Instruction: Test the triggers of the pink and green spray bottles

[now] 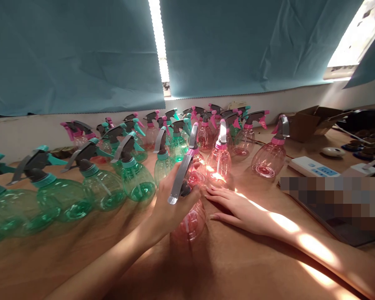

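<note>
My left hand (pixel 175 196) is closed round the neck of a pink spray bottle (pixel 190 225) with a grey trigger head, standing on the table in front of me. My right hand (pixel 229 204) lies on the table just right of that bottle, fingers stretched out and holding nothing. Beyond my fingertips stands another pink spray bottle (pixel 218 162), lit by sun. A green spray bottle (pixel 137 181) with a turquoise collar is left of my left hand. Part of the held bottle's neck is hidden by my fingers.
Many more green and pink spray bottles stand behind and to the left, with one pink spray bottle (pixel 268 158) apart on the right. A power strip (pixel 314 166), a white mouse (pixel 332 152) and an open cardboard box (pixel 312 123) are at the right. Blue curtains (pixel 218 46) hang behind.
</note>
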`<state>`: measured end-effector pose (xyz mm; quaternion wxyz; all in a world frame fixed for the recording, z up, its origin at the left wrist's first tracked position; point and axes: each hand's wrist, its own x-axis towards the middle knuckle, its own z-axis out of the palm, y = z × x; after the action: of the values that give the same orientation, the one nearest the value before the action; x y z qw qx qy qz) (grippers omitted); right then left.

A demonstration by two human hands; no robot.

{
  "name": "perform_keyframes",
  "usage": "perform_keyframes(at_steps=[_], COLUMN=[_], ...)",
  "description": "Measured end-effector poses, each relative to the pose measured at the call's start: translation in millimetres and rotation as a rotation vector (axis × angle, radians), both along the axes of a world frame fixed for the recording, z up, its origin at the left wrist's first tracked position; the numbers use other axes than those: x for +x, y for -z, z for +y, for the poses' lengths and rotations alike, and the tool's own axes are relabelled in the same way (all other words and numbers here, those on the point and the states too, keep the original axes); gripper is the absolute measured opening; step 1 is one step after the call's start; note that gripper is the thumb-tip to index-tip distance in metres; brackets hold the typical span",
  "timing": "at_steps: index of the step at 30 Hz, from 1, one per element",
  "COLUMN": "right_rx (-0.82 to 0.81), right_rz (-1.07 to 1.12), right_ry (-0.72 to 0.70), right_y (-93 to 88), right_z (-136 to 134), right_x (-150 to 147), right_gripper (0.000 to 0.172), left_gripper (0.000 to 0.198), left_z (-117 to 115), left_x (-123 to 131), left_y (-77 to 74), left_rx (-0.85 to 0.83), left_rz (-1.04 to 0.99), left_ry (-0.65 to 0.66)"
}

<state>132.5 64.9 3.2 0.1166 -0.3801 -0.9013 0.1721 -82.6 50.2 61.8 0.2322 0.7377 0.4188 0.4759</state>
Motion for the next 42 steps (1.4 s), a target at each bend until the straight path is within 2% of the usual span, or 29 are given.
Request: perform_keyframes(at_steps=[4,16,23,35,42], right_rx=[-0.003,0.010,0.012,0.019,0.015], right_rz=[-0.004,0.034,0.074,0.000,0.018], right_ry=[-0.002,-0.013,-0.012,-0.018,-0.024], right_y=[1.2,4.4,5.6,1.1,1.4], right_z=[1.2,1.5,2.0,0.5,1.4], right_x=[0.3,1.1,2.1,0.4,0.2], right_gripper=[0.065,0.065,0.064,0.065,0.065], left_gripper=[0.009,0.008,0.008,0.009,0.011], left_z=[0.5,1.1,2.2,3.0,3.1], left_x=[-1.3,-1.8,-0.3,0.8,-3.1], left_y=[3.2,3.8,3.3,4.7,0.2], left_rx=[-0.008,-0.038,-0.024,-0.019,0.011], left_rz=[-0.027,-0.014,-0.051,-0.079,0.033], left_ry=[-0.017,-0.036,0.005,0.034,0.023])
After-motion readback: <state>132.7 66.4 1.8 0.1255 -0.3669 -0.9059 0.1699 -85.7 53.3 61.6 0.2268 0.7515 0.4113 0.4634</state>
